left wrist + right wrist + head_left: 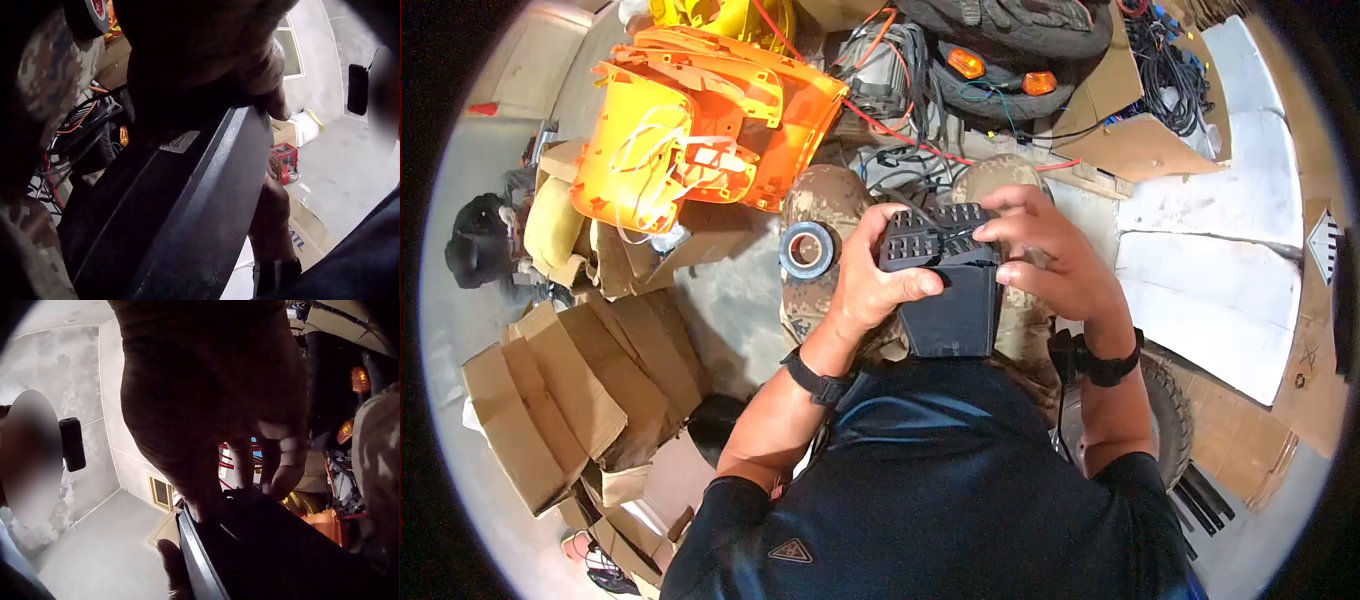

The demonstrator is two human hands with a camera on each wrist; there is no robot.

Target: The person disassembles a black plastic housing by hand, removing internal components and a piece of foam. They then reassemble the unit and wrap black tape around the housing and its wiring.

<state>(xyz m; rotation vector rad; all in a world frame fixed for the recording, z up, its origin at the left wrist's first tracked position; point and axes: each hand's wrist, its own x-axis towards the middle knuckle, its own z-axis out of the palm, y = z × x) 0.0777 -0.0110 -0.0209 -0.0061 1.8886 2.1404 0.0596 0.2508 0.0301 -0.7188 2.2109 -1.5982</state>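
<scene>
A black plastic part [948, 315] lies over the person's lap in the head view, its far end a grid of slots and raised ribs. My left hand [870, 270] grips the left side of that end, thumb across the near face and fingers around the far side. At the right edge, my right hand [1050, 255] holds the part with bent fingers over the slotted top and the thumb by the side. The left wrist view has the part's long smooth underside [187, 181], with a pale label [180, 142]. In the right wrist view, the right hand [219, 387] is mostly in shadow.
A tape roll [806, 271] rests on the left thigh. Orange plastic panels [800, 150] are stacked at far left, above cardboard boxes [550, 390]. Tyres with amber lamps [1040, 83] lie ahead, beside a carton of cables [1175, 150]. White sheets [1210, 300] lie to the right.
</scene>
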